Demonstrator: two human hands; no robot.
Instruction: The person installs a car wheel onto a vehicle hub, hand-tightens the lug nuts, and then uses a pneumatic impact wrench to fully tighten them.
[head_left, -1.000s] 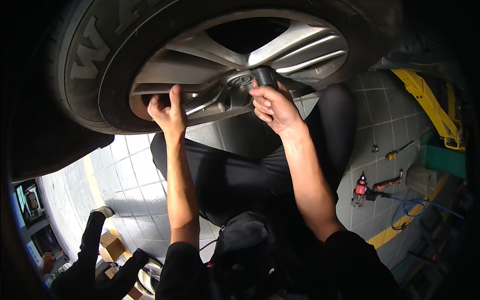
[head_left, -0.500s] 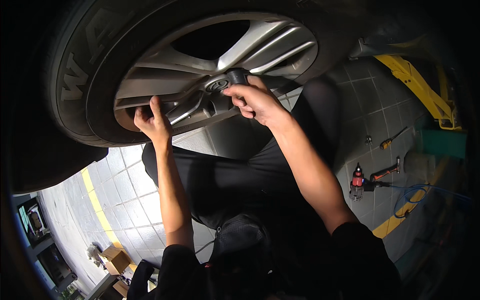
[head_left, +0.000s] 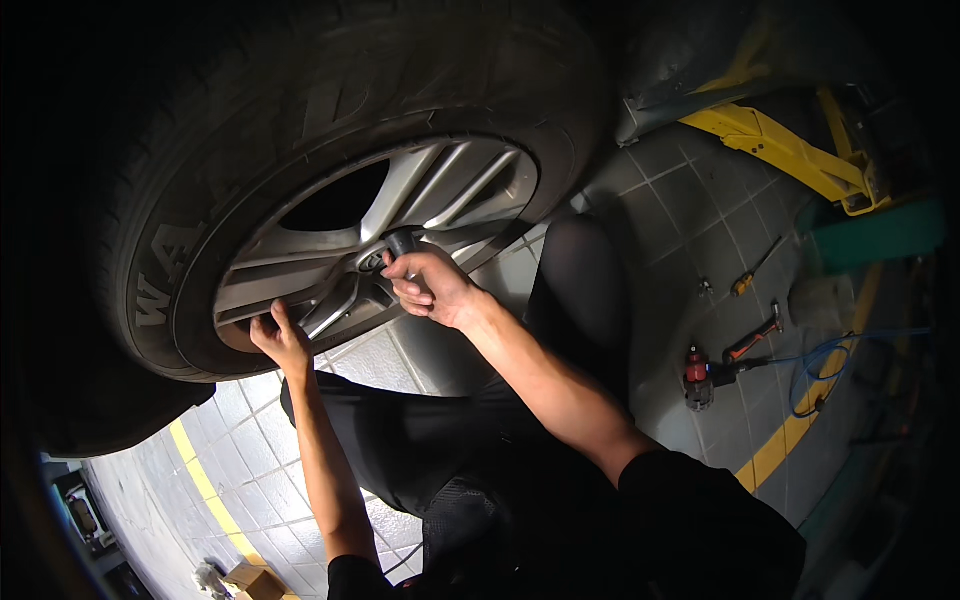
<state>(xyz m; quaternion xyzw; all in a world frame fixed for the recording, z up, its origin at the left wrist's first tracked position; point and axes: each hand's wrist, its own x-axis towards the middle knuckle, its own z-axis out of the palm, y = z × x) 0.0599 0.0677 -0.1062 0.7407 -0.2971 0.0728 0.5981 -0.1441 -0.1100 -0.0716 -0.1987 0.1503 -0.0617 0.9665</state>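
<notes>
A car wheel with a silver multi-spoke alloy rim (head_left: 400,200) and a black tyre (head_left: 330,110) rises in front of me. My left hand (head_left: 282,340) is at the rim's lower left edge, thumb up and fingers curled against it; the fingertips are partly hidden. Beside the wheel's round centre cap (head_left: 372,261), my right hand (head_left: 432,286) closes around a short dark cylindrical piece (head_left: 401,242). That piece stands at the hub with its round end showing above my fingers. My grip hides its lower part, and its exact kind is not clear.
Yellow lift arm (head_left: 790,150) stands at the right beside a green box (head_left: 880,236). On the tiled floor lie a yellow-handled screwdriver (head_left: 745,284), an orange-handled tool (head_left: 755,335), a red-and-black power tool (head_left: 697,380) and a blue hose (head_left: 825,365). A cardboard box (head_left: 252,582) sits lower left.
The view has shifted upward, so the wheel and both hands appear lower and more of the tyre shows. Both hands keep about the same places on the wheel.
</notes>
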